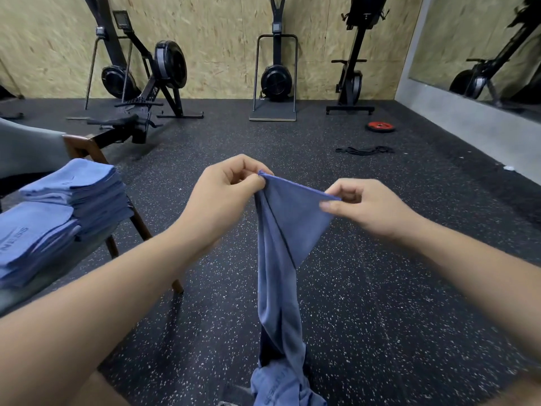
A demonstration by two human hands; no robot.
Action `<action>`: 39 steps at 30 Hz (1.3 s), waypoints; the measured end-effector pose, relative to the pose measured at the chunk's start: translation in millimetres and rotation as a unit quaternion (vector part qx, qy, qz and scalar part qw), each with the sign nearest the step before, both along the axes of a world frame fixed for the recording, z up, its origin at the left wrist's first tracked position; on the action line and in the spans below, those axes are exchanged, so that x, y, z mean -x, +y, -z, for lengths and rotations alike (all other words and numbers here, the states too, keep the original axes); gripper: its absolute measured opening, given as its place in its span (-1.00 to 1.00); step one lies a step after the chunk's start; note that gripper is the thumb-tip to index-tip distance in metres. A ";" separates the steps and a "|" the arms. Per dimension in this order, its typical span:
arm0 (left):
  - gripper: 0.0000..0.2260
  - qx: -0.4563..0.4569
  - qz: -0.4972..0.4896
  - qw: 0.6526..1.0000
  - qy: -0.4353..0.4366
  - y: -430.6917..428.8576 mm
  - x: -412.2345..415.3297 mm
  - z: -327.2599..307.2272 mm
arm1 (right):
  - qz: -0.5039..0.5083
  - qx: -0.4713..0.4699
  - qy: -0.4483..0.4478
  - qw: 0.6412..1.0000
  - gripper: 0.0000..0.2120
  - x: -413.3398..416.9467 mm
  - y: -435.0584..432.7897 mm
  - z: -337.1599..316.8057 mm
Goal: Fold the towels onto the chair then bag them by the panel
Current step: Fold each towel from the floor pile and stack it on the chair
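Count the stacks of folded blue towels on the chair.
2. A taller far stack and a nearer stack at the frame's left edge, side by side on the chair. More may sit out of frame.

My left hand (227, 190) hides the corner of the blue towel (281, 259) I pinch, and my right hand (364, 208) covers the other corner. The towel's lower end runs off the bottom edge of the frame. At lower left, the nearer stack of folded towels (32, 238) is cut by the left edge, its printed lettering only partly readable. The chair (87, 148) beneath is mostly covered by the stacks.
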State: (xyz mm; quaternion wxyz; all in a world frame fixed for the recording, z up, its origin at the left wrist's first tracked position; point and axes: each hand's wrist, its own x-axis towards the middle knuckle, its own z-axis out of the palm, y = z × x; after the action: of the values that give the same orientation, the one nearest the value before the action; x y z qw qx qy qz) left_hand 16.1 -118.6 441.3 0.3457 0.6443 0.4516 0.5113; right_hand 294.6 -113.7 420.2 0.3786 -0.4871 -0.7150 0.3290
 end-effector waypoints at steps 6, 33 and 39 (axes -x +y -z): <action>-0.85 -0.033 -0.016 0.999 -0.008 9.3 9.1 -3.0 | 0.042 -0.089 0.120 0.988 -0.96 -1.2 0.3 -20.7; -0.81 -0.066 0.109 0.991 0.040 -3.5 -18.6 13.8 | -0.060 -0.072 -0.051 0.994 -0.92 42.6 -23.6 -18.2; -0.79 -0.032 0.129 0.991 0.002 -2.9 -21.1 29.8 | -0.036 -0.123 -0.051 0.990 -0.88 38.3 -18.0 -24.1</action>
State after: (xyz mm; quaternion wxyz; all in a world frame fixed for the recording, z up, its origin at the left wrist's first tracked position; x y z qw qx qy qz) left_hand 37.1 -121.5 411.5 0.3873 0.7085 0.3489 0.4756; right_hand 256.3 -131.6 444.4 0.3861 -0.4271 -0.7856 0.2267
